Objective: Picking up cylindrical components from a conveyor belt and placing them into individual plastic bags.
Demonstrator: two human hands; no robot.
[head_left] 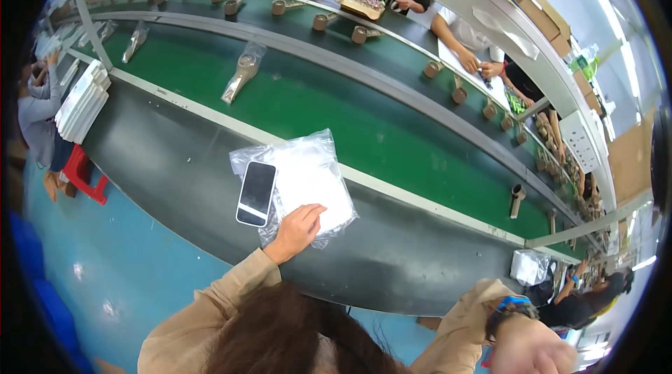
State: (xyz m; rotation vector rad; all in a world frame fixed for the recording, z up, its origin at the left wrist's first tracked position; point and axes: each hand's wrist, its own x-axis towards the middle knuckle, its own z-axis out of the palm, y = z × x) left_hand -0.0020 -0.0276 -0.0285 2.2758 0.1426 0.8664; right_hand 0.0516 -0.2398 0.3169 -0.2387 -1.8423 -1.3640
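My left hand (299, 228) rests palm down on a clear plastic bag with a flat white stack (315, 181) inside, its fingers lying on the white surface and holding nothing that I can see. Beside those fingers, on the left part of the bag, lies a phone (257, 193) with a dark screen and white rim. My right hand (535, 347) is raised at the lower right, off the bench and close to the camera. It is smeared, so its fingers cannot be made out. A dark band with blue circles that wrist.
Beyond the dark bench (399, 234) runs a green conveyor (364, 122) carrying a bagged brown handheld part (243, 74) and an unbagged one (516, 200). A white stack (84, 102) stands at the left, a red stool (85, 174) below it. Co-workers sit across the line.
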